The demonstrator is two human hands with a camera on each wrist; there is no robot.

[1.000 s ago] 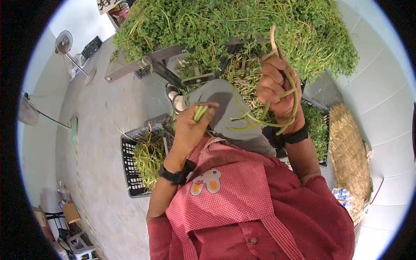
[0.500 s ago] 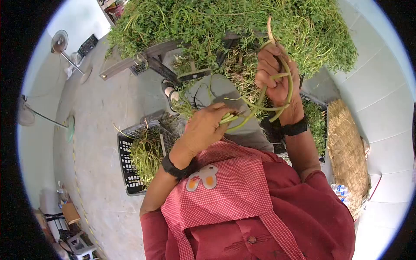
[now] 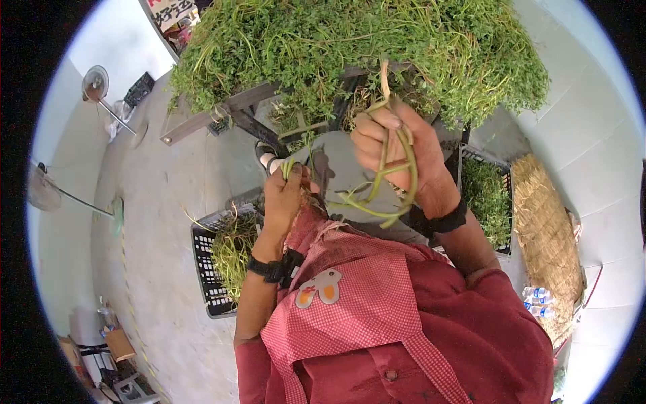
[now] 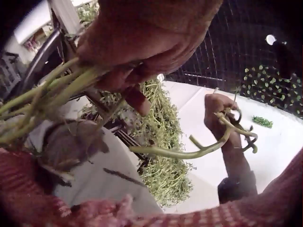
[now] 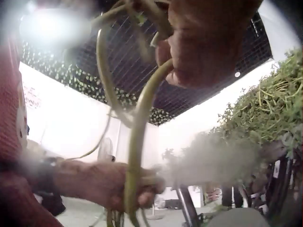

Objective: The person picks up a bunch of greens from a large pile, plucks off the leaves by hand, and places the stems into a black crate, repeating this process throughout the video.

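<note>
In the head view my left hand [image 3: 282, 202] grips a bundle of green plant stems [image 3: 288, 168] over the lap. The left wrist view shows these cut stems [image 4: 57, 97] side by side under the curled fingers. My right hand [image 3: 407, 148], raised to the right of it, holds a thick, branching green stem [image 3: 412, 175] with a pale root end [image 3: 384, 77] sticking up above the fist. The lower branches of that stem bend down and left, toward the left hand. In the right wrist view, the thick stem [image 5: 137, 137] hangs in front of the left hand.
A large heap of leafy greens [image 3: 336, 40] covers the table ahead. Black crates of plants stand at the left [image 3: 208, 279] and right [image 3: 508, 182]. A straw bundle [image 3: 545, 229] and water bottles [image 3: 538, 303] lie at the far right; fans [image 3: 95, 84] stand at the left.
My left hand moved right to the hanging stem ends, then back left with its bundle. The right hand came down and left, still holding the thick stem.
</note>
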